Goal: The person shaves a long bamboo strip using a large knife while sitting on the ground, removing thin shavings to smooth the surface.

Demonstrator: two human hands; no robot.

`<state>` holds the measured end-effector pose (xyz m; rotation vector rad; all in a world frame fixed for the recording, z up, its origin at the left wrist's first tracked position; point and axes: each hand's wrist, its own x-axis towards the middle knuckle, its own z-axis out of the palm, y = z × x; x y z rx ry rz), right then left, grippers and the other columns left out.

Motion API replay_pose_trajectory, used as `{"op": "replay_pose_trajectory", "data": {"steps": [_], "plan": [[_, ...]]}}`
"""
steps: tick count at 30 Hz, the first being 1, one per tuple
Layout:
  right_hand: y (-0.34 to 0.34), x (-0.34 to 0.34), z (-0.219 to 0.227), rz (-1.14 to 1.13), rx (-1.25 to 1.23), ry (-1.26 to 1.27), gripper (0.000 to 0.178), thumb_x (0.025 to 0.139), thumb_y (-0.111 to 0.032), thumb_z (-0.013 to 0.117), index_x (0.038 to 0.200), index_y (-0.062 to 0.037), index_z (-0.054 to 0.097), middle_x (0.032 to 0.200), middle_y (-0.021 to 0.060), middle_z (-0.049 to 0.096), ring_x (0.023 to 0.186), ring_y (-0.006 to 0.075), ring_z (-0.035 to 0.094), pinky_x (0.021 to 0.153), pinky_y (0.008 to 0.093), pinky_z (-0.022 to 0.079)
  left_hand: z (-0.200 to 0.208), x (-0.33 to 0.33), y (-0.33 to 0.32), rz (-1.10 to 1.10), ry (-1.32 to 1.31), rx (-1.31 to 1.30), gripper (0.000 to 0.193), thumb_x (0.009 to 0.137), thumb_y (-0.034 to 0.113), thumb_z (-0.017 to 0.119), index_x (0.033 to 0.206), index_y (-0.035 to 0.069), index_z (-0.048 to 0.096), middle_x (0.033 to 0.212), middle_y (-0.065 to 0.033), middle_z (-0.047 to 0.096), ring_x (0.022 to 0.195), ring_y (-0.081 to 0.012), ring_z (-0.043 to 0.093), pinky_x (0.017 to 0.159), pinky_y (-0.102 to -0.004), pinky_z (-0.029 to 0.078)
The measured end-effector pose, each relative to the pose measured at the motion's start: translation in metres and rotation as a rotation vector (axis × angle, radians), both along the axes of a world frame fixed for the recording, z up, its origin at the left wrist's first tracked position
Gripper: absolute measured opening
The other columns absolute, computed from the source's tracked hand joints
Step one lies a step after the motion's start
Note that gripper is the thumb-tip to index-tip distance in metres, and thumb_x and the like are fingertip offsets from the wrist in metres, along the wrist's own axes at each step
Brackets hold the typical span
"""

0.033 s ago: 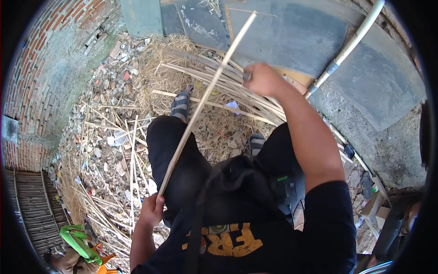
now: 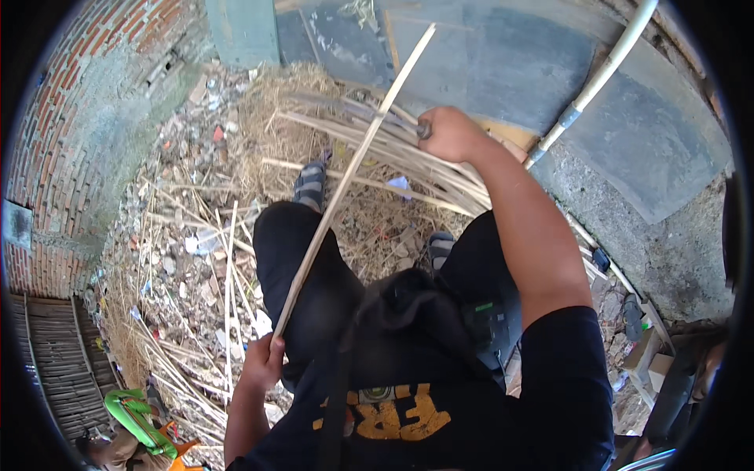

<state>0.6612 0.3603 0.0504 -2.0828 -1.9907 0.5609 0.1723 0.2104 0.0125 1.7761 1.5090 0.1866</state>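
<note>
My left hand [image 2: 263, 363] grips the lower end of a long pale bamboo strip [image 2: 345, 177], down by my left thigh. The strip runs up and to the right, ending high over the grey slab. My right hand [image 2: 449, 133] is closed on a dark-handled tool [image 2: 424, 129] held against the strip's upper part; its blade is blurred. I am squatting in black trousers, and my sandalled feet [image 2: 309, 182] rest on the straw.
A pile of bamboo strips [image 2: 408, 169] and dry straw lies under my right hand. Rubble and loose sticks [image 2: 196, 251] cover the ground at left, beside a brick wall [image 2: 55, 157]. A white pipe [image 2: 597, 78] crosses a grey slab [image 2: 503, 55]. Cardboard boxes [image 2: 652, 353] stand at right.
</note>
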Motion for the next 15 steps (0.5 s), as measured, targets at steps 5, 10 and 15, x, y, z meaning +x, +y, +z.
{"op": "replay_pose_trajectory", "data": {"steps": [5, 10, 15], "plan": [[-0.005, -0.010, 0.025, -0.037, 0.033, 0.063, 0.034, 0.073, -0.014, 0.064, 0.106, -0.0103, 0.072, 0.098, 0.0218, 0.070, 0.094, 0.0368, 0.068, 0.086, 0.0460, 0.055, -0.006, -0.014, -0.013, 0.011, -0.026, -0.004, 0.061, 0.102, 0.053, 0.042, 0.083, -0.002, 0.059, 0.060, -0.0151, 0.055, 0.057, -0.0253, 0.055, 0.056, -0.0409, 0.042], [-0.027, -0.031, 0.042, 0.115, 0.047, -0.116, 0.028, 0.074, -0.014, 0.064, 0.100, -0.0084, 0.072, 0.095, 0.0204, 0.071, 0.091, 0.0366, 0.069, 0.082, 0.0457, 0.056, -0.003, -0.011, -0.017, -0.001, -0.065, 0.035, 0.061, 0.102, 0.051, 0.045, 0.080, -0.004, 0.057, 0.057, -0.0133, 0.053, 0.054, -0.0188, 0.048, 0.052, -0.0377, 0.039], [0.016, 0.032, 0.007, -0.155, 0.212, 0.097, 0.027, 0.076, -0.019, 0.067, 0.096, -0.0010, 0.069, 0.087, 0.0234, 0.069, 0.079, 0.0419, 0.066, 0.073, 0.0461, 0.053, -0.003, -0.007, -0.006, 0.008, -0.035, 0.002, 0.062, 0.102, 0.053, 0.045, 0.080, -0.004, 0.057, 0.056, -0.0134, 0.052, 0.052, -0.0203, 0.049, 0.052, -0.0397, 0.040]]}}
